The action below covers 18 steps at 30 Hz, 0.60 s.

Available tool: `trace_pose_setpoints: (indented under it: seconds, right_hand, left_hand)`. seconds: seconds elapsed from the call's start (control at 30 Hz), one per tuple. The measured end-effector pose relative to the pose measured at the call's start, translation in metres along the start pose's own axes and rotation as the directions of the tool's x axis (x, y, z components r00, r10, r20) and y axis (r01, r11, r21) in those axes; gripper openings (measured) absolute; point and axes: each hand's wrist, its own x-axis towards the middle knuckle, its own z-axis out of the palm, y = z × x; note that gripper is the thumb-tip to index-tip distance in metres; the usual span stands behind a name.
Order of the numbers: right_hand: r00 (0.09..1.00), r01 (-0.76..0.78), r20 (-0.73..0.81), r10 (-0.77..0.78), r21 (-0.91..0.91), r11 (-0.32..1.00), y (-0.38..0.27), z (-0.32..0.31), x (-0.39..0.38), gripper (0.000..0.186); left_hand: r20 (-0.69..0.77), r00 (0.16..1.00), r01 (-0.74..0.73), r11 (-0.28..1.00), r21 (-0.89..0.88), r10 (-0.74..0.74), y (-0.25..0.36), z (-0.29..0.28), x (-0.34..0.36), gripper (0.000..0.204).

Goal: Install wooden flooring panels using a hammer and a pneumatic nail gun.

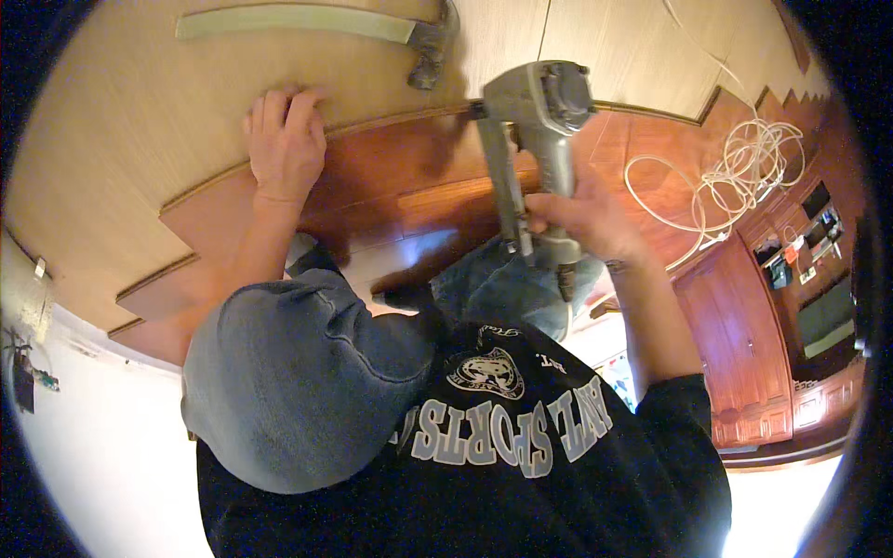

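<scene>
My right hand (pixel 581 209) is wrapped round the grip of a grey metal nail gun (pixel 535 98). Its nose points left, close to the edge of the light boards, and its long magazine hangs down beside the grip. From the base of the grip a pale air hose (pixel 567 321) runs down. My left hand (pixel 286 149) rests on the light wood floorboards (pixel 214 121) near their stepped edge, fingers slightly bent and holding nothing. Beyond it lies a hammer (pixel 316 20) with a pale green handle and a dark metal head.
Reddish-brown flooring (pixel 372 200) shows below the light boards' edge. On the right lies a tangled coil of white hose (pixel 744 172). Farther right stands a reddish wooden cabinet (pixel 735 325). My denim-covered knee (pixel 307 381) is low in the view. A white wall (pixel 102 437) is at lower left.
</scene>
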Motion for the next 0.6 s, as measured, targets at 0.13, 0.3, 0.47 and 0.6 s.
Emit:
trace_pose_setpoints:
  seconds: [0.13, 0.3, 0.47, 0.6]
  right_hand:
    - [1.0, -0.015, -0.022, 0.015, -0.008, 1.0, 0.008, -0.021, -0.001, 0.056]
    - [1.0, 0.017, 0.021, -0.017, 0.007, 1.0, 0.008, -0.05, -0.004, 0.058]
    - [0.998, 0.018, -0.065, -0.016, 0.023, 1.0, 0.018, -0.109, -0.015, 0.059]
    - [0.998, 0.059, -0.001, -0.059, 0.06, 0.996, 0.027, -0.117, -0.013, 0.057]
  left_hand:
    - [-0.041, 0.998, -0.058, 0.998, -0.021, 0.057, -0.002, -0.001, 0.001, 0.025]
    - [0.017, 1.0, -0.009, 1.0, 0.024, 0.008, -0.004, -0.003, -0.005, 0.022]
    - [0.028, 1.0, -0.003, 1.0, -0.016, 0.003, -0.007, 0.005, -0.003, 0.021]
    - [0.008, 0.999, -0.034, 0.999, 0.001, 0.034, -0.008, -0.002, -0.004, 0.02]
